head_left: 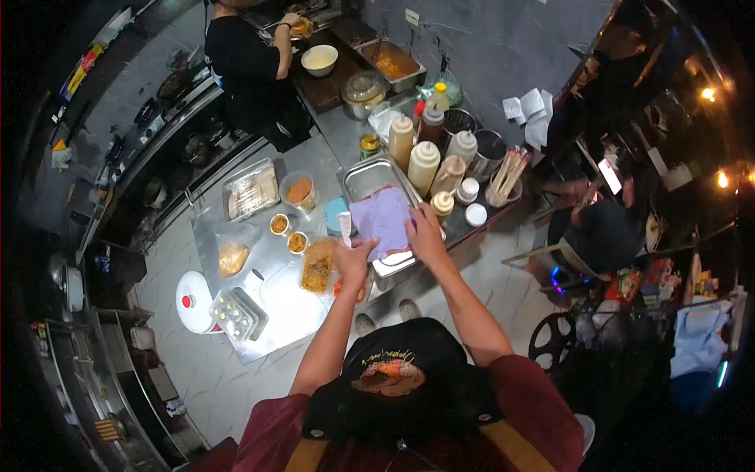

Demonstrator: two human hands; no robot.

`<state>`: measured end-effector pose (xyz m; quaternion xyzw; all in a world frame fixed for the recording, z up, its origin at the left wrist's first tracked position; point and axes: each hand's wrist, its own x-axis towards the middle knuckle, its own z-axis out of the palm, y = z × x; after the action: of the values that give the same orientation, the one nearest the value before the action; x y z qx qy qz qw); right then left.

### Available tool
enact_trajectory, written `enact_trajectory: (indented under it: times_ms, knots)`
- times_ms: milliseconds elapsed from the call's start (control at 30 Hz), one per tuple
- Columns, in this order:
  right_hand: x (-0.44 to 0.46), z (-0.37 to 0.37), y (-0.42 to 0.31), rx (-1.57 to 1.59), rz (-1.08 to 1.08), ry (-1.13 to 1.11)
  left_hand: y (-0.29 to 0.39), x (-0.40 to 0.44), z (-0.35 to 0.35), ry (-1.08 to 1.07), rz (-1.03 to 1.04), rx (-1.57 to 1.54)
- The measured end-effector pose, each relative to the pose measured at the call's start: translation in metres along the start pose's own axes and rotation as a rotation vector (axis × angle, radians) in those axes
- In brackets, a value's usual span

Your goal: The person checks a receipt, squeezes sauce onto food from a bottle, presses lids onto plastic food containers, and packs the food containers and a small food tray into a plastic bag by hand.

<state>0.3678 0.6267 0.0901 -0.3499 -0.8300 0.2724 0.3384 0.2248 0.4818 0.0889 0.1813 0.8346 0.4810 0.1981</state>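
Note:
A lilac cloth (384, 222) is spread over a steel tray (363, 178) near the front edge of the worktable. At the cloth's lower left, my left hand (355, 261) pinches its edge. The opposite edge is gripped by my right hand (425, 234), close to the squeeze bottles. A small white slip (345, 226) sits just above my left fingers. Beside that hand stands a clear container of shredded yellowish food (316, 271). The cloth hides most of whatever the tray holds.
Squeeze bottles (424, 167) crowd the right, beside a cup of skewers (507, 182). Foil tray (250, 190), sauce cups (297, 241) and a plastic box (239, 313) stand leftward. A co-worker (250, 67) works at the far counter; another person (602, 228) sits at right.

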Motion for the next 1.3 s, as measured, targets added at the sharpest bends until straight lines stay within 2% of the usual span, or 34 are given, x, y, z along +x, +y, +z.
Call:
enact_trajectory:
  times_ms: [33, 67, 133, 367, 500, 600, 667, 767, 867, 933, 1033, 1133, 1267, 1300]
  knots:
    - [-0.001, -0.001, -0.007, -0.015, -0.005, -0.014, 0.004, 0.000, -0.001, 0.013, 0.049, -0.082]
    - [-0.006, -0.005, -0.011, -0.202, -0.150, 0.001, 0.008, 0.000, 0.001, 0.041, 0.073, -0.018]
    - [-0.010, -0.005, -0.016, -0.120, -0.175, -0.057, 0.035, -0.009, -0.007, 0.097, 0.109, 0.117]
    - [0.015, 0.002, 0.008, -0.123, -0.227, -0.081, 0.026, -0.009, 0.023, 0.175, 0.376, 0.267]
    - [0.023, -0.009, 0.004, -0.155, -0.302, -0.158, 0.023, -0.005, 0.026, 0.188, 0.389, 0.275]
    - [0.013, -0.019, -0.003, -0.222, -0.206, -0.279, 0.026, -0.011, 0.018, 0.111, 0.370, 0.232]
    - [0.009, -0.020, 0.001, -0.212, -0.245, -0.273, 0.029, -0.014, 0.018, 0.054, 0.406, 0.241]
    - [0.012, -0.021, 0.000, -0.229, -0.213, -0.339, 0.037, -0.021, 0.020, 0.097, 0.357, 0.202]
    - [0.021, -0.027, -0.010, -0.305, -0.260, -0.302, 0.041, -0.026, 0.016, 0.141, 0.352, 0.235]
    - [0.026, -0.024, -0.010, -0.196, -0.280, -0.256, 0.050, -0.037, 0.008, 0.171, 0.361, 0.175]
    - [0.024, -0.016, -0.006, -0.111, -0.273, -0.256, 0.045, -0.060, -0.007, 0.065, 0.082, 0.042]
    - [0.023, -0.013, -0.004, -0.239, -0.280, -0.284, 0.032, -0.094, -0.032, -0.007, 0.002, 0.115]
    - [0.032, -0.007, -0.025, -0.363, -0.157, -0.311, -0.009, -0.143, -0.057, -0.038, -0.286, -0.335]
    - [0.032, 0.002, -0.020, -0.333, -0.167, -0.258, -0.019, -0.154, -0.063, -0.024, -0.375, -0.458]
